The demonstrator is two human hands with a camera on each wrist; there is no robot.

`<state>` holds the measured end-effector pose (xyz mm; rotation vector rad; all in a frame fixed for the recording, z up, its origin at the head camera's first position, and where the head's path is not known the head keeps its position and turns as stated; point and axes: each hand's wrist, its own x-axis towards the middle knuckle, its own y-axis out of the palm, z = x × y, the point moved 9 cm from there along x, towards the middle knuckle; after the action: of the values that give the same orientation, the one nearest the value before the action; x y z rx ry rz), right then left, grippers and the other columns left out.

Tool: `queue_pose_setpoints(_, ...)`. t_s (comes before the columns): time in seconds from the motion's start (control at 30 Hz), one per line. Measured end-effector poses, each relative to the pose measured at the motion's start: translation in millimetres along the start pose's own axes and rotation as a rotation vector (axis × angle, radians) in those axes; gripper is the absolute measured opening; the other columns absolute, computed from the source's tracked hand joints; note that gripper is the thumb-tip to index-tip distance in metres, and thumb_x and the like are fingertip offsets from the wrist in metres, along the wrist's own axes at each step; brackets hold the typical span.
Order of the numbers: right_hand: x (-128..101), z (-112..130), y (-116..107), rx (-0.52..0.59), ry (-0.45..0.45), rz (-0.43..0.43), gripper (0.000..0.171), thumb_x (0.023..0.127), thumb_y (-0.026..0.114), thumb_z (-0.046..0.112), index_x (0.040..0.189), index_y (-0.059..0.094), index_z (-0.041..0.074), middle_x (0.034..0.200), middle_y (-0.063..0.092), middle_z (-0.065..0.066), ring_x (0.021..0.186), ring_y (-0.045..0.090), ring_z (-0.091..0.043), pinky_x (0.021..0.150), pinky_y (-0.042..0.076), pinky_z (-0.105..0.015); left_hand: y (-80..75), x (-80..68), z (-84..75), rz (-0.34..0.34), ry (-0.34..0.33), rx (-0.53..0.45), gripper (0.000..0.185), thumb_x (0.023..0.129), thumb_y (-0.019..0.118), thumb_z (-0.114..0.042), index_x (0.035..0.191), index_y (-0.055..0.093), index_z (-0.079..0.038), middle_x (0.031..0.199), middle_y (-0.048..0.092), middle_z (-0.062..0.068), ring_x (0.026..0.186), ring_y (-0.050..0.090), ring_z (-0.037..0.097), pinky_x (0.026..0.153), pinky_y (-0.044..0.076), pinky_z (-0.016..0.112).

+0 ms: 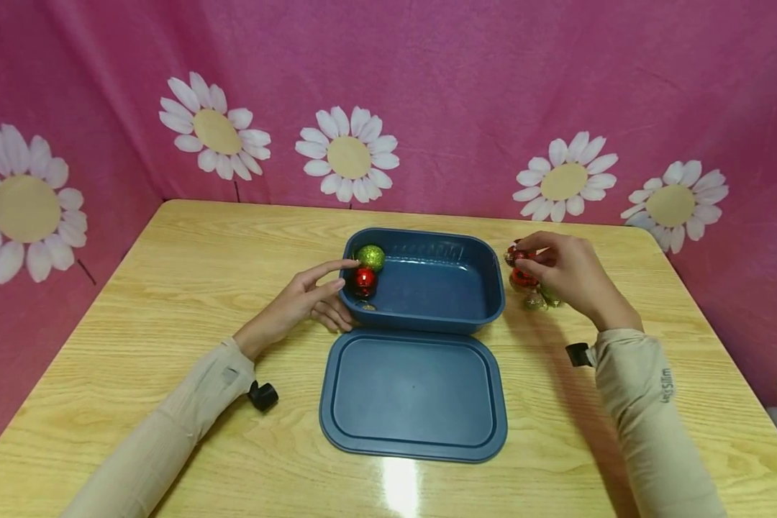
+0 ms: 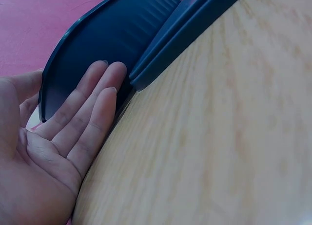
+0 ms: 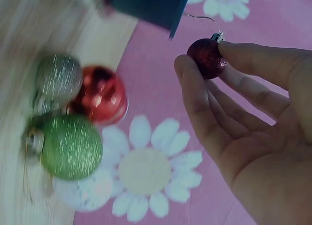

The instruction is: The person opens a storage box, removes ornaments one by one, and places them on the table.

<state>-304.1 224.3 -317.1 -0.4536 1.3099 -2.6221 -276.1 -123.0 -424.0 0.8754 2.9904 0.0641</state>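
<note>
At the left end of a dark blue plastic container [image 1: 437, 284] is my left hand [image 1: 298, 298], its index finger and thumb at the rim. In the left wrist view, the other fingers [image 2: 80, 122] lie fairly straight along the outer wall. My right hand [image 1: 573, 273] pinches a small dark red glitter Christmas bauble [image 3: 207, 58] between thumb and fingertips, its cap and wire hook upward. Below that hand are a shiny red bauble [image 3: 100, 96], a green glitter bauble [image 3: 73, 147] and a pale gold bauble [image 3: 61, 78] on the table.
Inside the container's left end sit a green glitter bauble [image 1: 370, 257], a shiny red bauble [image 1: 365, 278] and a partly hidden gold piece [image 1: 367, 306]. The matching blue lid [image 1: 414, 392] lies flat in front on the wooden table [image 1: 188, 288]. A pink flowered cloth [image 1: 440, 108] hangs behind.
</note>
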Motion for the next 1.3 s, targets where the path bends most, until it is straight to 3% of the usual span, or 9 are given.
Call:
queue_pose_setpoints(0.43, -7, -38, -33, -0.085, 0.041, -0.087, 0.023, 0.093, 0.071, 0.014, 0.109, 0.069, -0.002, 0.103, 0.072, -0.021, 0.09, 0.07, -0.036, 0.061, 0.043, -0.011, 0.0, -1.4, -1.0, 0.0, 0.0, 0.006, 0.046, 0.108, 0.046, -0.025, 0.152, 0.04, -0.018, 0.085, 0.071, 0.027, 0.073, 0.073, 0.038, 0.065, 0.06, 0.048)
queue_pose_setpoints(0.67, -2, -53, -21, -0.132, 0.03, -0.081, 0.022, 0.094, 0.069, 0.012, 0.11, 0.068, -0.002, 0.103, 0.071, -0.021, 0.086, 0.067, -0.033, 0.061, 0.045, -0.027, -1.3, -2.0, 2.0, -0.012, -0.008, 0.004, 0.045, 0.107, 0.046, -0.025, 0.152, 0.041, -0.02, 0.084, 0.07, 0.026, 0.072, 0.072, 0.038, 0.064, 0.06, 0.048)
queue_pose_setpoints(0.93, 0, -60, -9, -0.142, 0.023, -0.067, 0.021, 0.094, 0.067, 0.007, 0.111, 0.066, -0.005, 0.101, 0.069, -0.023, 0.087, 0.064, -0.034, 0.073, 0.049, -0.045, -0.6, -1.5, 1.4, -0.013, -0.01, -0.001, 0.045, 0.107, 0.047, -0.025, 0.152, 0.041, -0.02, 0.084, 0.07, 0.025, 0.071, 0.072, 0.036, 0.063, 0.06, 0.046)
queue_pose_setpoints(1.3, 1, -64, -2, -0.162, 0.051, -0.033, 0.024, 0.093, 0.065, 0.005, 0.113, 0.065, -0.008, 0.102, 0.068, -0.025, 0.085, 0.065, -0.034, 0.072, 0.052, -0.047, -0.7, -1.1, -0.5, -0.01, -0.007, 0.001, 0.046, 0.108, 0.046, -0.024, 0.153, 0.04, -0.019, 0.083, 0.071, 0.024, 0.069, 0.072, 0.034, 0.062, 0.06, 0.044)
